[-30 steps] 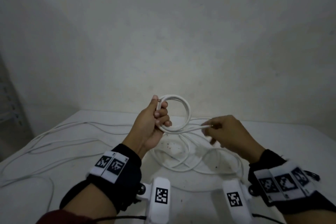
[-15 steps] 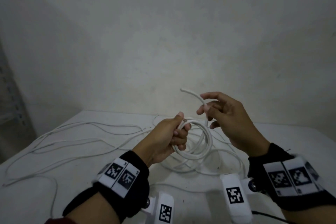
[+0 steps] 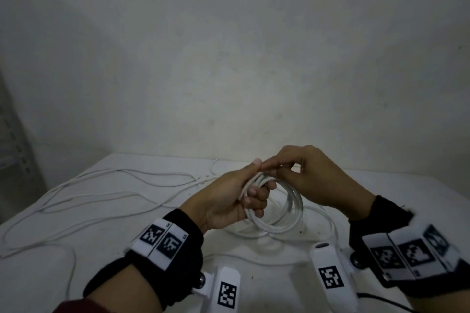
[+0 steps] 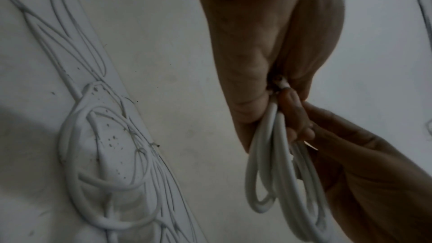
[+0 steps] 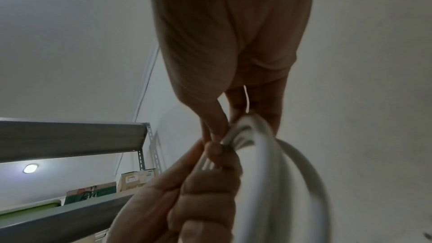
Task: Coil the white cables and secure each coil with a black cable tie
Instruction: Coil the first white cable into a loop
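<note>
A white cable coil point(image 3: 288, 213) of several loops hangs above the white table point(image 3: 412, 195). My left hand point(image 3: 253, 178) grips the coil's top left, fingers curled round the bundled loops and thumb on top. My right hand point(image 3: 277, 169) meets it from the right and pinches the cable at the top of the coil, beside the left thumb. The left wrist view shows the loops point(image 4: 275, 173) dangling below both hands. In the right wrist view the right fingers point(image 5: 217, 117) press on the strands point(image 5: 247, 132). No black cable tie is in view.
More loose white cables point(image 3: 122, 175) trail over the left half of the table, and a slack loop point(image 3: 328, 213) lies under the coil. A plain wall stands behind the table. Metal shelving point(image 5: 70, 136) with boxes shows in the right wrist view.
My right hand has swung the free cable end over and down onto the top of the coil. My left hand has lowered the coil and tilted it flatter.
</note>
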